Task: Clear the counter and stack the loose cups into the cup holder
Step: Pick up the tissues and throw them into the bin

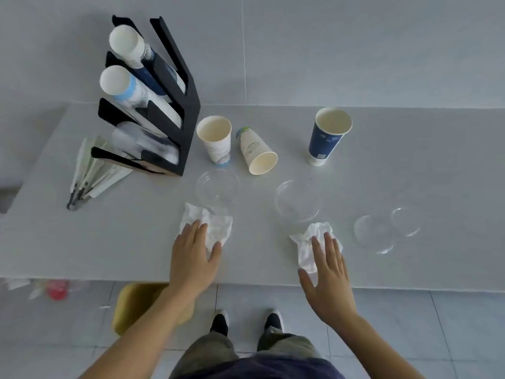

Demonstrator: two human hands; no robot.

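A black cup holder (188, 116) stands at the counter's back left with stacks of paper and clear cups in its slots. Beside it a white paper cup (214, 142) stands upright and another white cup (257, 151) lies tipped over. A blue paper cup (326, 138) stands further right. Three clear plastic cups sit on the counter: one (217, 188), one (297, 201), and one on its side (382, 231). My left hand (194, 255) lies flat, fingers apart, on a crumpled tissue (216, 225). My right hand (328, 272) rests flat on another tissue (308, 247).
Wrapped straws or stirrers (90, 173) fan out left of the holder. The grey counter (109, 242) ends just in front of my hands. Below it are a yellow stool (134, 305), a red object (57, 289) on the tiled floor, and my shoes.
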